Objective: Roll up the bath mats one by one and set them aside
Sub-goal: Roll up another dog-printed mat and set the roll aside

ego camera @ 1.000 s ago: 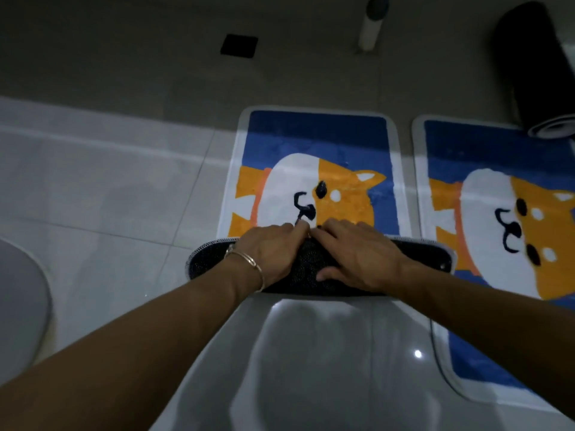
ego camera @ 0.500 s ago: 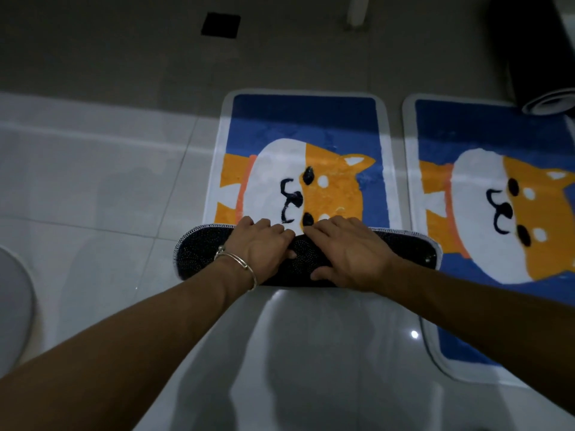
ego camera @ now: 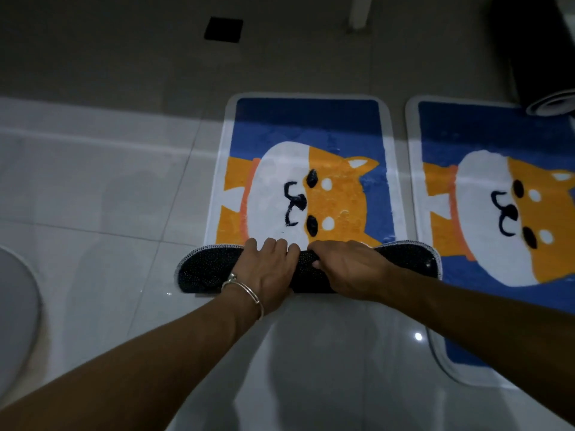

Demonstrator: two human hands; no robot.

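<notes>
A blue bath mat (ego camera: 306, 129) with an orange and white dog lies on the floor ahead of me. Its near end is rolled over into a roll (ego camera: 205, 270) that shows the black dotted underside. My left hand (ego camera: 269, 270), with a bracelet at the wrist, and my right hand (ego camera: 348, 265) grip the middle of this roll side by side, fingers curled over its far edge. A second, flat mat (ego camera: 485, 144) of the same design lies to the right. A mat rolled up into a black cylinder (ego camera: 538, 57) rests at the far right.
Glossy white floor tiles (ego camera: 102, 181) surround the mats, with a darker floor strip beyond. A black square drain (ego camera: 223, 29) and a white post (ego camera: 359, 14) stand at the back. A grey rounded object (ego camera: 14, 312) sits at the left edge.
Both hands moved from pressing flat on the roll to curling over its far edge. The view has shifted, so the mats sit lower in the frame than half a second ago.
</notes>
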